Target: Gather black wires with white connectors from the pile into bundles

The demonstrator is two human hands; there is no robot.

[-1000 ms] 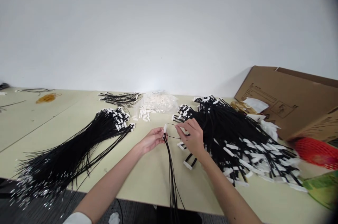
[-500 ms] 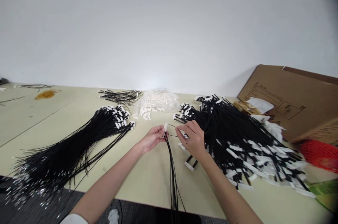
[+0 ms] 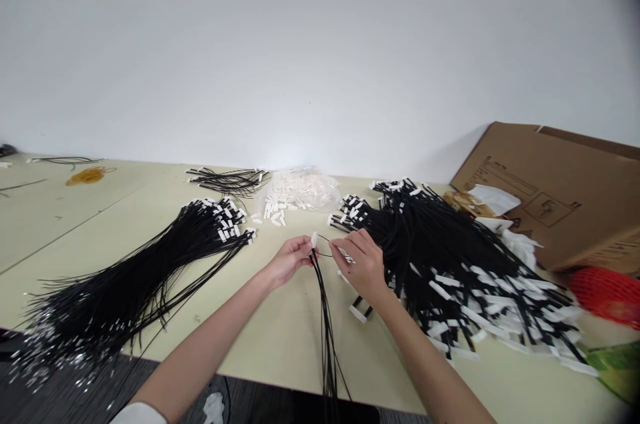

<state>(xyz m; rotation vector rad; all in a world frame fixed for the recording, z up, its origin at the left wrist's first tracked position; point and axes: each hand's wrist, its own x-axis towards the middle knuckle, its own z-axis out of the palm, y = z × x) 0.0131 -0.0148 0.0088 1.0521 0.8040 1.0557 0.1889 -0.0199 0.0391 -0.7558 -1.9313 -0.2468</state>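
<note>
Between the fingers of my left hand (image 3: pixel 290 261) is a small white connector (image 3: pixel 314 240). Several black wires (image 3: pixel 325 324) hang down from it past the table's front edge. My right hand (image 3: pixel 361 263) pinches a thin black wire (image 3: pixel 324 237) just right of the connector; the wire bows between the two. How far the wire's tip sits in the connector is too small to tell. To the left lies a bundle of black wires (image 3: pixel 150 264) with white connectors at its upper end. A larger pile of black cables (image 3: pixel 430 237) with white ends lies beside my right hand.
Loose white connectors spill from a clear plastic bag (image 3: pixel 310 189) by the wall. A small group of black wires (image 3: pixel 227 181) lies left of it. Yellow rubber bands (image 3: pixel 87 177) are at the far left. A cardboard box (image 3: pixel 545 191) and red netting (image 3: pixel 605 294) stand right.
My right hand has moved slightly left, closer to the connector, still pinching the wire. My left hand and the connector have hardly moved.
</note>
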